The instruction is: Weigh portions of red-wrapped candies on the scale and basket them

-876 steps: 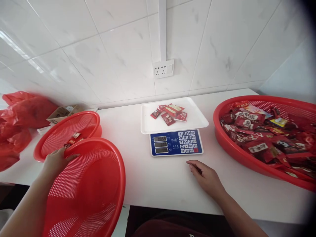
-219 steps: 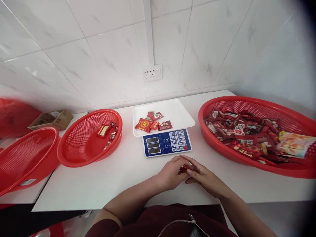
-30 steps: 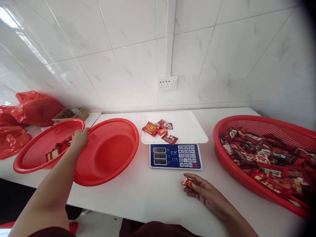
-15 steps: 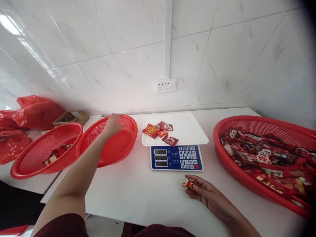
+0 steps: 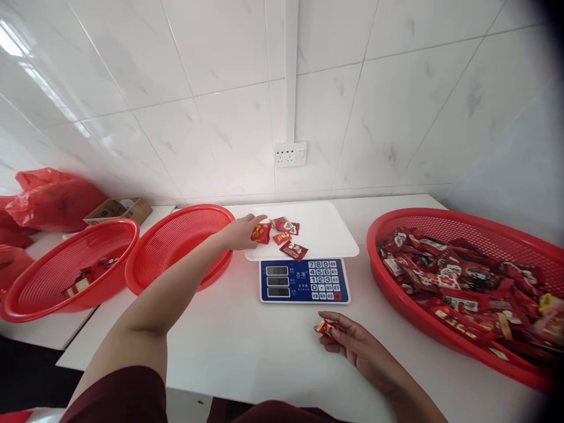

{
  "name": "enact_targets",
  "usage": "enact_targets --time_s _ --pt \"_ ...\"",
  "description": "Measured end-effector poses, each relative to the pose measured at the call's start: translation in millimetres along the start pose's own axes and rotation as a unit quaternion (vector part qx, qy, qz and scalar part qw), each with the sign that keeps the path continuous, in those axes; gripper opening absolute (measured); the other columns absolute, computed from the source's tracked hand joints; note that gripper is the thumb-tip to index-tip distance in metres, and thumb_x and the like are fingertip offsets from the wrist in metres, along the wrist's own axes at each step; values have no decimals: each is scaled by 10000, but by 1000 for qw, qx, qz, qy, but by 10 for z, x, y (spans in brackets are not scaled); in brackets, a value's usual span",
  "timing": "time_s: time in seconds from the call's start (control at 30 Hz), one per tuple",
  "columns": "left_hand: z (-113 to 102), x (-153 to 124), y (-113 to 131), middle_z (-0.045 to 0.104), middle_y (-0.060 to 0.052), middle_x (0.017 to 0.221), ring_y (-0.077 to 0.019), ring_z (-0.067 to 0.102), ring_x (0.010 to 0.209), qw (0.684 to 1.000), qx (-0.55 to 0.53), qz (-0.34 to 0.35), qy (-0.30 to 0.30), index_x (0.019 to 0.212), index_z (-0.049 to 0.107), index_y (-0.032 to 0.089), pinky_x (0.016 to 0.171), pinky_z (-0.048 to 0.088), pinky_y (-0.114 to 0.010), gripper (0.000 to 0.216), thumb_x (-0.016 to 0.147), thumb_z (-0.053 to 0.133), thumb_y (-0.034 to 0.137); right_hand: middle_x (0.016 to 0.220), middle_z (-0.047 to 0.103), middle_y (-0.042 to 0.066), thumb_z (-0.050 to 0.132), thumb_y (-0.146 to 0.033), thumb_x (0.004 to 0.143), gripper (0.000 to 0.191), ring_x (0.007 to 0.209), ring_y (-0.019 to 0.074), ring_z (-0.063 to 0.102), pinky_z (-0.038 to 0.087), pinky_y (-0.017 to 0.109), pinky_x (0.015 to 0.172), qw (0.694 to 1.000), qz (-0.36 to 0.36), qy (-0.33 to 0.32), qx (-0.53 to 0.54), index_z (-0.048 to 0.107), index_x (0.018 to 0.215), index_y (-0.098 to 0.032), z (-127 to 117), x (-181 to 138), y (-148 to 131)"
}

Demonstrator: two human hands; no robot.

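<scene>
My left hand [image 5: 244,232] reaches over the left edge of the scale's white tray [image 5: 328,226]. Its fingers close on a red snack packet [image 5: 261,233] with gold print, which looks tilted. Several other packets lie beside it on the tray, among them a dark red packet [image 5: 294,251] and a small bright red packet [image 5: 282,237]. Below the scale's blue keypad panel [image 5: 304,281], my right hand [image 5: 352,341] pinches a small red-and-gold wrapped candy [image 5: 325,328] above the white table.
A large red basket [image 5: 374,247] heaped with wrapped snacks stands at the right. Left of the scale is a red basket [image 5: 152,258], and farther left another basket [image 5: 26,294] holding a few packets. Red plastic bags [image 5: 61,200] and a cardboard box [image 5: 138,211] sit behind.
My left hand has moved right from above the middle red basket to the tray and taken hold of the red packet. My right hand still holds its candy. The view has shifted slightly.
</scene>
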State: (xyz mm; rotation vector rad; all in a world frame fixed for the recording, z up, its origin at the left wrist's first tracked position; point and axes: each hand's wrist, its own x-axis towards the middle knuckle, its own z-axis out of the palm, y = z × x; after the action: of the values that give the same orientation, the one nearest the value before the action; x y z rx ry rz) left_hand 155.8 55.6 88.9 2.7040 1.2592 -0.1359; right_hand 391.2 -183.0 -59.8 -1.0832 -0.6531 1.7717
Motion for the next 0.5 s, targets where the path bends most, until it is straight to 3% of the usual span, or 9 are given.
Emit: enact_targets --time_s 0.13,0.27,0.33,0.4,0.5 --pt "-222 -370 -207 437 -119 1260 -307 481 1125 991 46 -97 77 1407 196 248 861 429 -378 742 742 515 327 945 679 30 720 -388 691 379 834 179 637 451 369 833 1000 7 -16 -9 644 1041 -262 16 6 -19" --pt "-253 -552 -351 328 -162 1393 -374 289 1289 980 62 -183 53 1411 206 215 988 305 -497 749 773 500 475 959 676 43 716 -426 683 423 842 188 635 448 378 837 999 7 -21 -29 633 1062 -256 1 23 3" --pt "-164 -484 -236 188 -144 1480 -357 157 1351 989 21 -142 45 1426 147 236 1033 247 -502 819 763 479 585 965 675 56 714 -439 678 447 843 197 635 448 392 837 999 8 -22 -42 629 1072 -245 -8 33 17" --pt "-37 -320 -7 72 -103 1518 -318 78 1378 998 -38 -50 20 1433 73 286 1061 218 -475 885 736 465 665 967 674 60 714 -442 676 450 842 202 635 450 400 833 999 7 -21 -46 631 1071 -243 -15 42 28" --pt "150 14 365 -3 -100 1524 -313 -46 1380 996 -72 59 -14 1435 44 300 1088 116 -495 984 669 485 732 957 677 53 726 -431 666 429 829 198 637 453 398 827 999 1 -15 -34 643 1048 -253 -15 41 32"
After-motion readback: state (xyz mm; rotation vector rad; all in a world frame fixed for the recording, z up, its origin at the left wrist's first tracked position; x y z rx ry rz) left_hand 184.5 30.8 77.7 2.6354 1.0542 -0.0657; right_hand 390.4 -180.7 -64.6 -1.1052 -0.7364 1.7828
